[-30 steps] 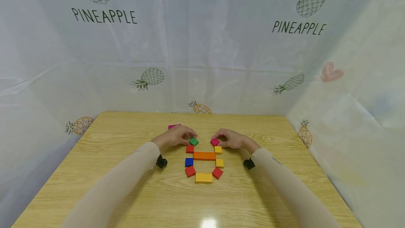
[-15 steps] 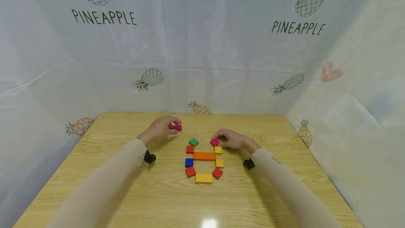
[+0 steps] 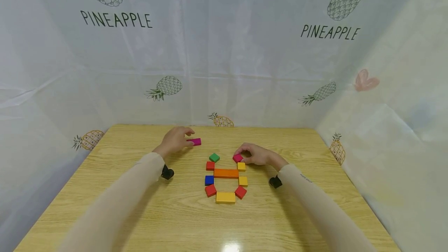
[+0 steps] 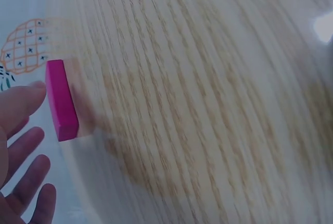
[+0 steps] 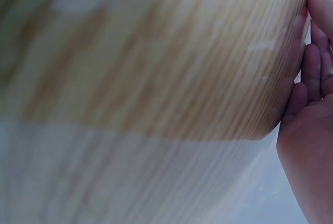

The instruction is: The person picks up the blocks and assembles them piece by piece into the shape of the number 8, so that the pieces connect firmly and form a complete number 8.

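At the table's far left, my left hand [image 3: 175, 140] is beside a magenta rectangular block [image 3: 196, 142]. In the left wrist view, my thumb tip lies close to that block [image 4: 62, 101], while the other fingers are spread loosely away from it. Farther right, my right hand [image 3: 257, 154] pinches a pinkish-red square block [image 3: 238, 158], turned cornerwise, just behind a yellow square block [image 3: 241, 167]. Across from it lies a green square block [image 3: 214, 157], also cornerwise, behind a red square block [image 3: 210, 165].
An orange bar [image 3: 226, 173] spans the middle of the block outline. Below it lie a blue block [image 3: 209, 180], a second yellow block [image 3: 243, 181], two slanted red blocks [image 3: 210, 190] and a yellow rectangular block [image 3: 225, 198]. A pineapple-print sheet [image 3: 245, 100] hangs behind the wooden table [image 3: 175, 221].
My left hand has left the green block and moved back and left to the magenta block, its fingers since loosening there. The right hand stays on the pinkish-red block.
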### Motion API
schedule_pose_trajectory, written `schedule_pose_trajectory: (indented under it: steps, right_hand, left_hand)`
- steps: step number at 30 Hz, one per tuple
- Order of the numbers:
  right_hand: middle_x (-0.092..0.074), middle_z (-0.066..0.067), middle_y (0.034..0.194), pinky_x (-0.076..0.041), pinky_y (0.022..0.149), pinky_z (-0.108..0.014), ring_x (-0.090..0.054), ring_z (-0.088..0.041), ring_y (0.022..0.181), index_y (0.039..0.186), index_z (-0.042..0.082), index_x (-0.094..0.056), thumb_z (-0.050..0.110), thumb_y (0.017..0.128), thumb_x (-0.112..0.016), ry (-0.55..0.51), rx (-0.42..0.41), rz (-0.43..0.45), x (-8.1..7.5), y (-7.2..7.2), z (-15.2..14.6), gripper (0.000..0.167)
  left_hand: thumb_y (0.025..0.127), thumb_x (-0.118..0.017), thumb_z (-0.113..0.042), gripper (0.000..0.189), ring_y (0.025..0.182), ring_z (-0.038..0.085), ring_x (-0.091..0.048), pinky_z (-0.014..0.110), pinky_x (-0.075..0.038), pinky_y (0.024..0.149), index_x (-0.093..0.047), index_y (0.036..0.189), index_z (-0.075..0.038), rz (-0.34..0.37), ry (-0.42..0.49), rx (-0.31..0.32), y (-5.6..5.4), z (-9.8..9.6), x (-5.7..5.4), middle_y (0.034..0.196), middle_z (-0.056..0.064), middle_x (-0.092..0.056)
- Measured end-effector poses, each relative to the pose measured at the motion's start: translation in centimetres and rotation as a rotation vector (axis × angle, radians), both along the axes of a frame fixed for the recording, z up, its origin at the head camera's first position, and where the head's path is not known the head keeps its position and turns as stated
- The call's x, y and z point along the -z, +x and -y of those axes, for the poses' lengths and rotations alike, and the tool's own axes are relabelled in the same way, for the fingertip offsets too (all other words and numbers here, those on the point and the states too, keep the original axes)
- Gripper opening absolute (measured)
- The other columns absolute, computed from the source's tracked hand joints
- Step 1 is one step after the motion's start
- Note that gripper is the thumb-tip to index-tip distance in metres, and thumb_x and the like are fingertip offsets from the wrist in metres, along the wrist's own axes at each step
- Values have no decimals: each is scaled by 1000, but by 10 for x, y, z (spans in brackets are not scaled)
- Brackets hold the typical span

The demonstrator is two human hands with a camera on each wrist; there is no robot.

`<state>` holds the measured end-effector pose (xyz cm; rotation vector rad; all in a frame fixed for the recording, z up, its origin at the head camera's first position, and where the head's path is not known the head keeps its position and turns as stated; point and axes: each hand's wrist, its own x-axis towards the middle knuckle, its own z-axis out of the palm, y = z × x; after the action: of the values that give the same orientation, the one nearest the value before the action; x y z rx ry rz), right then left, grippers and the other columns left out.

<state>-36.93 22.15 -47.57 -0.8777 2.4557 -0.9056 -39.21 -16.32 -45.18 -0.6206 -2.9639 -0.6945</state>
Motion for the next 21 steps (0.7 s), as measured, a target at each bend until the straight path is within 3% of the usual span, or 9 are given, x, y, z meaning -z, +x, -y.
schedule_pose_trajectory:
  steps: [12, 21]
  right_hand:
    - [-60, -7, 132, -39, 118, -53, -53, -28, 128, 131, 11, -69, 5, 105, -66, -4, -9, -7, -3, 3, 0, 27]
    - [-60, -7, 131, -39, 117, -52, -53, -27, 127, 131, 11, -70, 5, 105, -66, -9, -2, 2, -1, 2, 0, 27]
  left_hand:
    - [93, -83, -26, 43, 110, 32, -69, 51, -55, 97, -75, 130, -8, -26, -29, 8, -10, 0, 17, 122, 12, -76]
    - [93, -83, -21, 26, 96, 29, -68, 49, -54, 90, -80, 116, -9, -53, -40, 6, -7, -4, 17, 111, 11, -78]
